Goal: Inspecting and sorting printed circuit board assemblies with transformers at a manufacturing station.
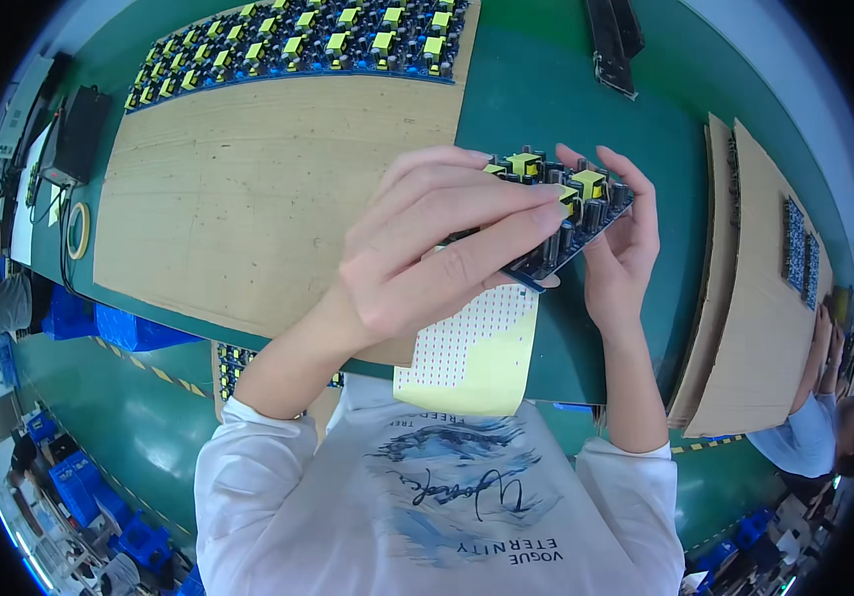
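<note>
Green workbench (pixel 536 89), with a tan cardboard sheet (pixel 258 179) on it; rows of populated boards (pixel 298 45) fill its far end. Left hand (pixel 427 238): fingers together, bent over the components; whether they pinch anything, cannot tell. Right hand (pixel 625 258): curled round the far side, gripping. Yellow label sheet (pixel 476 348) at bench's near edge, partly bare; some labels apparently used, many left. Circuit board (pixel 596 211) between both hands, tilted above the bench, seemingly unfinished. Yellow-topped transformers (pixel 591 182) face up.
</note>
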Action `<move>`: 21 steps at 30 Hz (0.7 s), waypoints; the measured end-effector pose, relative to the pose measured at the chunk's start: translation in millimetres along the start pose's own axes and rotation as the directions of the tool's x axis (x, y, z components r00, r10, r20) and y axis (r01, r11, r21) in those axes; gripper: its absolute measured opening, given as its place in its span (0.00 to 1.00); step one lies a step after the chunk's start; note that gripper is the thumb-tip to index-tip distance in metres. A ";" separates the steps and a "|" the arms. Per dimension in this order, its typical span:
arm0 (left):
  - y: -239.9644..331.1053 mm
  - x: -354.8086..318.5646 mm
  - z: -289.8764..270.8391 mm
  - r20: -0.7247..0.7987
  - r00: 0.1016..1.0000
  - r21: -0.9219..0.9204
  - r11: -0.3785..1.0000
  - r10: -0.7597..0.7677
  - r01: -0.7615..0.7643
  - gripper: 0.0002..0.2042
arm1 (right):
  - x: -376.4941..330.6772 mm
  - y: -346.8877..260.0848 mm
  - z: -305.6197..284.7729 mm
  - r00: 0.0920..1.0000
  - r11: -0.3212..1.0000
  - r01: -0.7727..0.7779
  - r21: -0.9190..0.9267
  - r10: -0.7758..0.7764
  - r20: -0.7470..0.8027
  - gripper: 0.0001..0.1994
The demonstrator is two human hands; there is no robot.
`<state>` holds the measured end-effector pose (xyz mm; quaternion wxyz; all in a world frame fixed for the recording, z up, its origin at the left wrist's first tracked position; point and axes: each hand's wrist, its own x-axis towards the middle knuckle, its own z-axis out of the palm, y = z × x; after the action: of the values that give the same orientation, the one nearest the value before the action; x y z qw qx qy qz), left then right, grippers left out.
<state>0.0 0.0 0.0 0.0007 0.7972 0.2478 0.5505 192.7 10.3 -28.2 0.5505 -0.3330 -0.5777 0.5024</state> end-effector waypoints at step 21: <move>-1.1 -0.3 -0.4 -0.019 0.999 0.016 0.999 -0.031 0.032 0.21 | -3.3 -0.4 2.9 0.996 0.996 -0.083 -0.013 0.083 0.009 0.19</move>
<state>-0.9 0.7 -0.4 0.0005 0.7879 0.2648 0.5559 190.6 6.4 -28.6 0.5240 -0.3580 -0.5692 0.5227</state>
